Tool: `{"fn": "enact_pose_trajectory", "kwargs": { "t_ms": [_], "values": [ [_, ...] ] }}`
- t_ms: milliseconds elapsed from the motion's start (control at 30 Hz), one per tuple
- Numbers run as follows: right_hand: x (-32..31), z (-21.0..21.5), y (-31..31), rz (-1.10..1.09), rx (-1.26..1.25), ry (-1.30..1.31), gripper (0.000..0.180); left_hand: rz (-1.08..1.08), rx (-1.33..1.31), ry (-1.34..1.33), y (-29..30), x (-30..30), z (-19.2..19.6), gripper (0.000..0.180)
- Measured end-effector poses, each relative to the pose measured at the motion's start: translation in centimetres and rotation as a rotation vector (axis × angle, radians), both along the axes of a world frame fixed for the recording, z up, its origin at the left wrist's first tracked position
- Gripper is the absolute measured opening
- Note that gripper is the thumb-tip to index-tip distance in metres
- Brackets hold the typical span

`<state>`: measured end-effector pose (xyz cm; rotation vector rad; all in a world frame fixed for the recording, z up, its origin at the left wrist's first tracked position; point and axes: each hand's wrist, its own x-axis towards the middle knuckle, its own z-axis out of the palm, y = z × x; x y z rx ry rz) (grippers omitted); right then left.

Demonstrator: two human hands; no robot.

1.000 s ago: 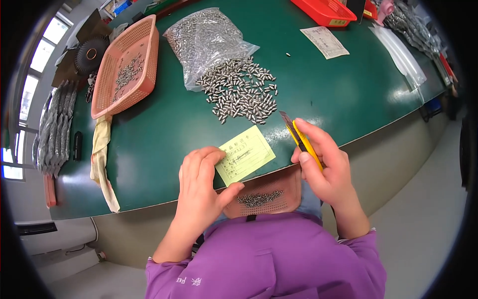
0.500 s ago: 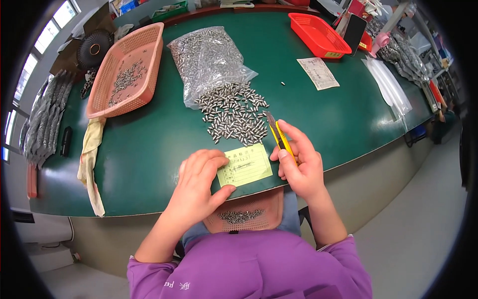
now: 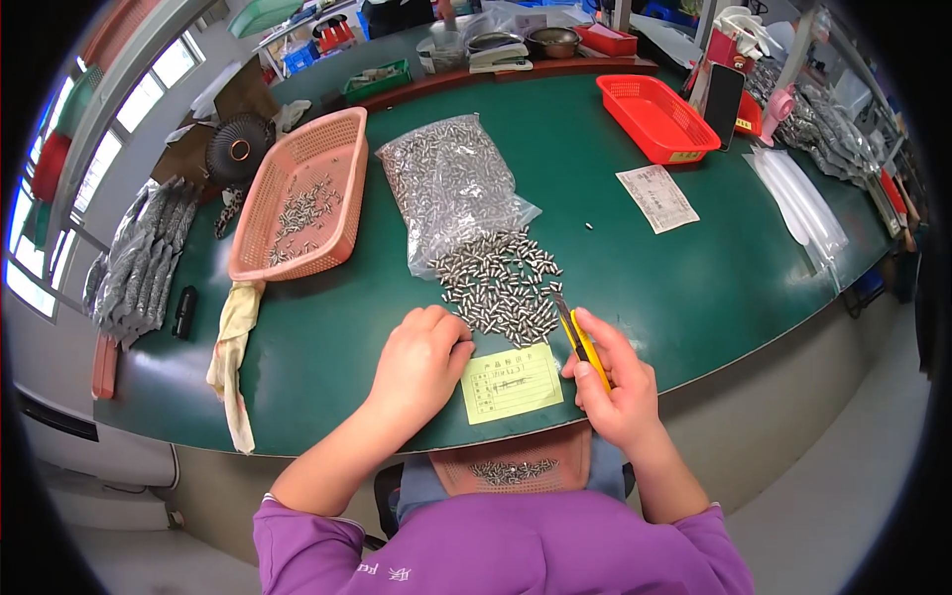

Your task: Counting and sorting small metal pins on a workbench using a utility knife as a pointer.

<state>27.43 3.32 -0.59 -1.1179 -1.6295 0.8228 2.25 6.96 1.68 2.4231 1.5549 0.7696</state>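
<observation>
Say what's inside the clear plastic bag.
Small silvery metal pieces show through the clear plastic bag; whatever lies beneath the top layer is hidden.

The bench (image 3: 317, 387) was dark green, and the pins (image 3: 501, 288) at the centre of the frame shone silver and grey. Below them, the card (image 3: 518, 387) was pale yellow-green, ruled with thin dark lines; the knife (image 3: 586, 345) at its right was bright yellow and black. At left, the basket (image 3: 342, 234) was salmon pink, patterned with small holes, and the cloth (image 3: 236, 337) cream. The tray (image 3: 650, 114) at upper right was red, the shirt (image 3: 496, 540) at the bottom purple.
</observation>
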Motion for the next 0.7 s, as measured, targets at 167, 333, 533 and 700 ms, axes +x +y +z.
{"fn": "enact_pose_trajectory", "kwargs": {
  "t_ms": [167, 333, 533, 700],
  "values": [
    [0.1, -0.5, 0.1, 0.020, 0.002, 0.022, 0.052, -0.042, 0.036, 0.035, 0.2, 0.1, 0.2, 0.010],
    [0.0, -0.5, -0.5, 0.011, -0.034, 0.060, 0.054, 0.011, -0.119, -0.133, -1.3, -0.2, 2.2, 0.011],
    [1.0, 0.5, -0.3, 0.118, -0.216, 0.340, 0.052, -0.048, -0.121, -0.350, -4.1, 0.8, 2.3, 0.015],
    [1.5, 2.0, -3.4, 0.194, -0.389, 0.440, 0.051, 0.005, -0.128, -0.497, -5.4, 1.5, 0.9, 0.015]
  ]
}}
